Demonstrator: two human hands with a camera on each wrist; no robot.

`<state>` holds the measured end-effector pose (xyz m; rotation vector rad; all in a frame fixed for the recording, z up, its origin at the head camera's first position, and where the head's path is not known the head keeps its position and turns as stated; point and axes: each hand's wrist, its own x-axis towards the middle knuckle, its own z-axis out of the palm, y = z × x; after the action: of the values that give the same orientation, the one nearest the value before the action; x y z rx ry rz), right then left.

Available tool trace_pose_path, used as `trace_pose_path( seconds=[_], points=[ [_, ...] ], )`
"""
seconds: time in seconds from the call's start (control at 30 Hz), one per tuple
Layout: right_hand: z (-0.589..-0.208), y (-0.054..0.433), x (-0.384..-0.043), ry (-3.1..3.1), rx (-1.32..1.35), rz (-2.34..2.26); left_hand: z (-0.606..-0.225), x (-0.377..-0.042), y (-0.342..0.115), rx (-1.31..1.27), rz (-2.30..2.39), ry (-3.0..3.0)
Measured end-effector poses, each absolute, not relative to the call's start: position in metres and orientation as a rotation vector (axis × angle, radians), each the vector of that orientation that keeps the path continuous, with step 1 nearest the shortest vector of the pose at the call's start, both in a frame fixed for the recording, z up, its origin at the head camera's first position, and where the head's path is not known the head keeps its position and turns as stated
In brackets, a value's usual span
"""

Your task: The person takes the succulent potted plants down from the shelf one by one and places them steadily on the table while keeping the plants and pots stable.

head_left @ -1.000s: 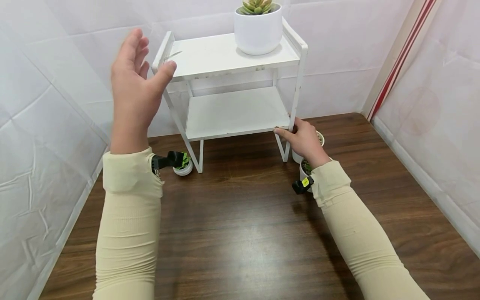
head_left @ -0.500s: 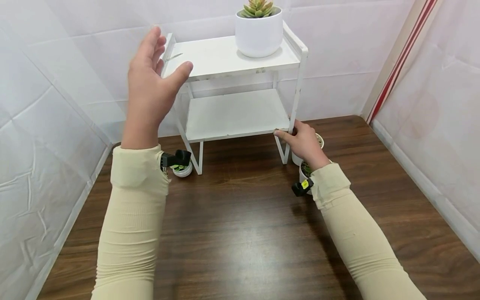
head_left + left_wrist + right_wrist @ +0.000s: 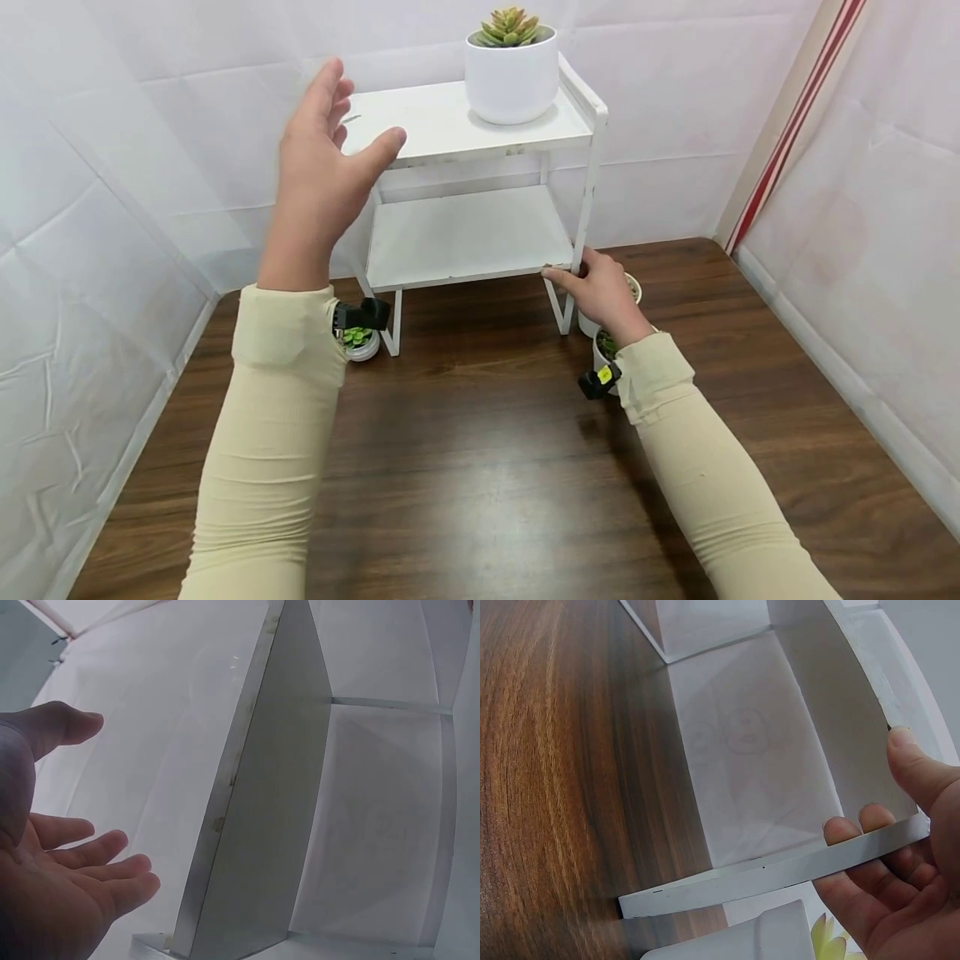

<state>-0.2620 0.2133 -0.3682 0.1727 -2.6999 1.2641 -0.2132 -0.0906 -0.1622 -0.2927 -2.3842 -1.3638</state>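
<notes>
A white two-tier shelf rack (image 3: 468, 233) stands on a brown wood-grain table (image 3: 480, 467). My left hand (image 3: 322, 167) is raised at the rack's left end with fingers extended and thumb spread, and it hides that end's side rail. In the left wrist view the same hand (image 3: 75, 862) holds nothing and appears apart from the upper board (image 3: 262, 787). My right hand (image 3: 603, 292) grips the rack's right front leg at the lower board. The right wrist view shows fingers curled round the white leg (image 3: 780, 874), with the thumb (image 3: 907, 754) on the board's edge.
A succulent in a white pot (image 3: 512, 79) sits on the top board's right side. A small potted plant (image 3: 360, 343) stands by the left leg, partly behind the wrist camera. Beside the right leg are two white pots (image 3: 602, 354), partly covered by my hand. White sheeting (image 3: 675, 125) surrounds the table.
My left hand has moved right, across the rack's left end. The right hand keeps its grip on the leg. The head view has tilted up slightly, showing more of the succulent.
</notes>
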Motion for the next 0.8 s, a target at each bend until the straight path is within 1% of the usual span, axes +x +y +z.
trace_pose_path(
  seconds=[0.5, 0.8],
  points=[
    [-0.363, 0.214, -0.263, -2.706, 0.184, 1.261, -0.160, -0.223, -0.074, -0.292, -1.318, -2.453],
    [-0.365, 0.213, -0.263, -2.698, 0.183, 1.280, -0.159, -0.235, -0.064, -0.301, -1.283, -2.474]
  ],
)
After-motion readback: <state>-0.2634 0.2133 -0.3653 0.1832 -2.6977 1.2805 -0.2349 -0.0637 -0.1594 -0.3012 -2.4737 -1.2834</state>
